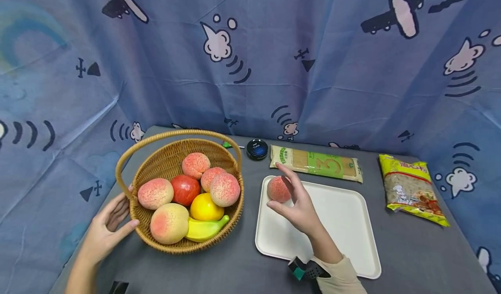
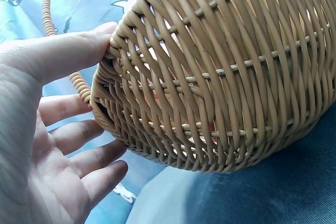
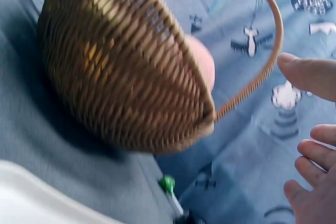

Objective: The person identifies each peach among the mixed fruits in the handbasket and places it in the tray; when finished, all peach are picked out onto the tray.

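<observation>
Frame of reference: clock faces seen from above, 12 away from the person.
Left hand (image 1: 103, 231): at the 9 o'clock side of a light-brown woven wicker basket (image 1: 182, 247) with an arched handle; thumb touches the rim, fingers relaxed against the outer side, not clenched.
Right hand (image 1: 299, 207): released, thumb and fingers spread apart, nothing in its grasp; over the 11 o'clock part of a white rectangular tray (image 1: 344, 237).
Peach on tray: one round pink-red peach (image 1: 278, 189) at the tray's 11 o'clock corner, partly behind the right hand; contact with the fingers cannot be told.
Basket contents: glossy red round fruit (image 1: 185, 190) at centre; five pink-and-cream peaches (image 1: 169, 224) at 7, 9, 12, 1 and 3; yellow round fruit (image 1: 206, 208) at 4; yellow banana with green tip (image 1: 205, 230) at 5.
Tabletop, grey (image 1: 238, 268): basket at 9, tray at 4; round black tuna tin (image 1: 257, 149) at 12; flat green-and-cream noodle packet (image 1: 317, 162) at 1–2; yellow-edged clear plastic bag (image 1: 412, 189) at 3.
Backdrop: blue cloth printed with aeroplanes (image 1: 250, 89).
</observation>
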Tool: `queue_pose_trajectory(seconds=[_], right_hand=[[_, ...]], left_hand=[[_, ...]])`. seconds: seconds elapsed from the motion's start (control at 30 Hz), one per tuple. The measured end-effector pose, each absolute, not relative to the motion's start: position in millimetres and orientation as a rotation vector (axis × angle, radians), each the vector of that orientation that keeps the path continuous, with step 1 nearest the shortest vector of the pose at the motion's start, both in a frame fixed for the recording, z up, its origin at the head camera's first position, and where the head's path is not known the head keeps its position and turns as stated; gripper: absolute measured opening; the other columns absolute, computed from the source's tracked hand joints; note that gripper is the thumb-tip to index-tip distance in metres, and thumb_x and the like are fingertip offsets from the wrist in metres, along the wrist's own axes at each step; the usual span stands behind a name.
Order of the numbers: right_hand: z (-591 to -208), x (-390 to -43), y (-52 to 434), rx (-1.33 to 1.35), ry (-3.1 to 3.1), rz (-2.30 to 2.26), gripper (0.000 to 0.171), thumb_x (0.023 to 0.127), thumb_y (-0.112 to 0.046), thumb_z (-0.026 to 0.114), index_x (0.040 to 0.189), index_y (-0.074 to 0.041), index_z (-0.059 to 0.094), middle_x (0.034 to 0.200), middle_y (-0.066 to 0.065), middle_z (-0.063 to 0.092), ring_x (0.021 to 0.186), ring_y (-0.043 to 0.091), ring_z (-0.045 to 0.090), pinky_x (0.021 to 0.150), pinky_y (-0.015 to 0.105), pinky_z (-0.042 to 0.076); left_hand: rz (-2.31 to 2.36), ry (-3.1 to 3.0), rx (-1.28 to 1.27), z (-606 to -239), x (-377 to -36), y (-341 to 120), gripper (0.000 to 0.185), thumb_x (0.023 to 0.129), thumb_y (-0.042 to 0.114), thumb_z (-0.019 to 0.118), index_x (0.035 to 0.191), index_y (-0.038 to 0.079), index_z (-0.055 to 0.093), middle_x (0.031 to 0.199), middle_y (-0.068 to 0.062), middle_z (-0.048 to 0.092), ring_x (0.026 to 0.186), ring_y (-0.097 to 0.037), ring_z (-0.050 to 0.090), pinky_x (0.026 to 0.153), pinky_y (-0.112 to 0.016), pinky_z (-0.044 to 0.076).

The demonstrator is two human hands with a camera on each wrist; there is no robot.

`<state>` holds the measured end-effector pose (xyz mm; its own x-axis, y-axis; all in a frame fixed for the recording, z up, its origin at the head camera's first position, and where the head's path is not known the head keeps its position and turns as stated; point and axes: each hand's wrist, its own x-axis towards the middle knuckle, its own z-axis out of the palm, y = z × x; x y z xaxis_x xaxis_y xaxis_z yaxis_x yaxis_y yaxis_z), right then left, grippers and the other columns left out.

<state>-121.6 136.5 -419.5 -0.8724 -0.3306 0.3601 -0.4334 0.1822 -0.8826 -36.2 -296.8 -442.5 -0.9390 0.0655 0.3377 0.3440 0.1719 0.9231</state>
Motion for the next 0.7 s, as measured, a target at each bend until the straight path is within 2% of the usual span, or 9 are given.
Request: queue_pose_trajectory(seconds=[0.33, 0.7], right_hand=[[-386.4, -111.9, 99.4, 1.044, -2.358, 1.836, 0.085, 0.078, -0.004, 0.077, 0.148, -0.015, 0.031, 0.153, 0.004, 0.031, 0.143, 0.019, 0.027, 0.118, 0.032, 0.026], [-359.3, -132.7, 35.7, 1.318, -2.292, 1.885, 0.075, 0.079, -0.004, 0.075, 0.143, -0.008, 0.038, 0.147, 0.006, 0.041, 0.134, 0.018, 0.041, 0.113, 0.045, 0.036]], left_hand=[[-1.854, -2.216, -0.410, -440.6, -35.7, -296.4, 0.070, 0.080, -0.023, 0.056, 0.143, -0.013, 0.026, 0.146, 0.006, 0.042, 0.129, 0.002, 0.043, 0.101, -0.007, 0.039], [-1.852, -2.215, -0.455, -441.5, -37.3, -297.6, 0.070, 0.080, -0.024, 0.055, 0.143, -0.015, 0.024, 0.149, 0.002, 0.040, 0.131, 0.001, 0.041, 0.103, -0.008, 0.038]])
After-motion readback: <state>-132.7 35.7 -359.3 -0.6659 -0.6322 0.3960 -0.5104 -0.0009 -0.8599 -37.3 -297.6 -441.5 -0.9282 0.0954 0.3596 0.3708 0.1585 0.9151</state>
